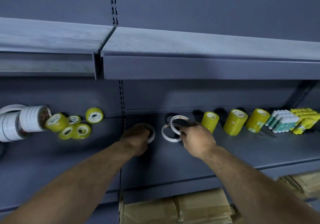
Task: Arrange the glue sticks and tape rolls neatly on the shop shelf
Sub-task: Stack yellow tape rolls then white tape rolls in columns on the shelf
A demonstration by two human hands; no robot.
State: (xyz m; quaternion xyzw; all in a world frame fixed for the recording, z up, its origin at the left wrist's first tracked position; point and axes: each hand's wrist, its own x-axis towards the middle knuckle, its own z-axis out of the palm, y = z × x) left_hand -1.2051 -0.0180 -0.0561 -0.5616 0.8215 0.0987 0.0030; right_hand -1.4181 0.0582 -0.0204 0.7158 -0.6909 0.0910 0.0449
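Tape ring (179, 116) | pinched by right fingers (183, 132) | left fingers (143, 131) grip second ring (153, 134) | print unreadable

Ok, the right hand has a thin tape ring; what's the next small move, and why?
Probably lower the right hand so its held ring, now tilted, settles flat on the flat ring lying on the shelf below it. The two overlap, and the yellow stacks to the right suggest rolls get piled. The left hand covers a third ring.

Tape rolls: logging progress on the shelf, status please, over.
Left hand covers one thin roll, grip hidden. Right hand pinches tilted roll over flat roll. Yellow stack close beside right hand, not blocking.
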